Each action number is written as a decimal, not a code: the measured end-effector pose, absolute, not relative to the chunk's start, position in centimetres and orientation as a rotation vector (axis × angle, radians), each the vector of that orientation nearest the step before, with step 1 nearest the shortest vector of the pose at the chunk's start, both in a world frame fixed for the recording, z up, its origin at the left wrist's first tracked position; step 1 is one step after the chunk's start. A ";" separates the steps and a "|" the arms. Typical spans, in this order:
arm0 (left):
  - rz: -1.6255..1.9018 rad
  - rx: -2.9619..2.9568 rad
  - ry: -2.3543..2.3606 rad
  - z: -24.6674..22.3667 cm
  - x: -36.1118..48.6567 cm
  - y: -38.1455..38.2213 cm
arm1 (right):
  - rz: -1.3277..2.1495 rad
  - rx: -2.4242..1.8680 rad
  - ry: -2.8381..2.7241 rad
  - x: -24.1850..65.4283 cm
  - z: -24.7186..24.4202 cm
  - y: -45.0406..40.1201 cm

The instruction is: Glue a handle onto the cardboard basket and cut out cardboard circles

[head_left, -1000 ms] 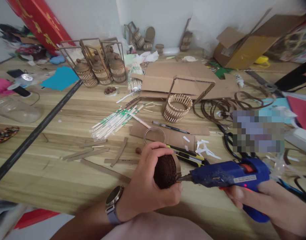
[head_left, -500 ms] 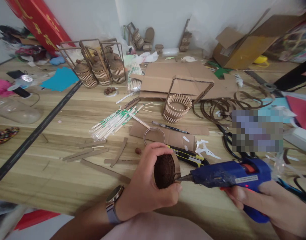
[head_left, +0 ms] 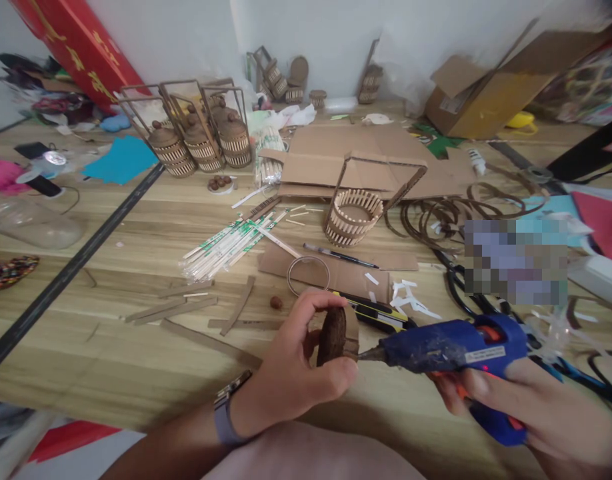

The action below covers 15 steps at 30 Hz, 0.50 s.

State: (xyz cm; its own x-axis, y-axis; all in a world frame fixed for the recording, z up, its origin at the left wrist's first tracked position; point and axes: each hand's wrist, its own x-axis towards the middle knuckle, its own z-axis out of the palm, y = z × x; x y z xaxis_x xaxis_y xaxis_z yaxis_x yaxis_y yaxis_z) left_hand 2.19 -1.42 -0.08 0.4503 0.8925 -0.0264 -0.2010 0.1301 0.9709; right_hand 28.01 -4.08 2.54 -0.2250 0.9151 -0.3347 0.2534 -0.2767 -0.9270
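My left hand (head_left: 306, 373) grips a round brown cardboard lid (head_left: 332, 337) by its edges, thumb below and fingers on top. The lid stands on edge, with its dark ridged face turned partly left and a lighter strip round its rim. A blue hot glue gun (head_left: 436, 347) is in my right hand (head_left: 531, 407), with fingers wrapped round its handle near the orange trigger. Its metal nozzle points left and meets, or nearly meets, the lid's rim. Just behind lies a yellow and black utility knife (head_left: 381, 312). A small brown bead (head_left: 276, 303) rests left of the lid.
A slatted basket with a tall handle (head_left: 353, 217) stands mid-table. Several finished lidded baskets (head_left: 211, 143) are at back left. Wrapped chopsticks (head_left: 231, 243), cardboard strips (head_left: 176, 310), a pen (head_left: 341, 255), cardboard sheets (head_left: 306, 157), coiled strips (head_left: 436, 213) and black-handled scissors (head_left: 459, 287) lie around.
My left hand has tilted the lid so its face shows narrower and more of its rim is visible. The glue gun has shifted slightly left with my right hand.
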 end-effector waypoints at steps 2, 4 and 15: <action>0.892 1.121 0.744 -0.1 2.3 -1.4 | 1.563 -1.460 -1.445 28.3 2.2 -4.1; 0.876 1.066 0.758 -0.2 2.4 -1.3 | 1.606 -1.426 -1.495 28.8 1.7 -4.1; 0.828 1.011 0.870 -0.9 2.4 -0.8 | 1.535 -1.478 -1.243 27.4 2.5 -4.7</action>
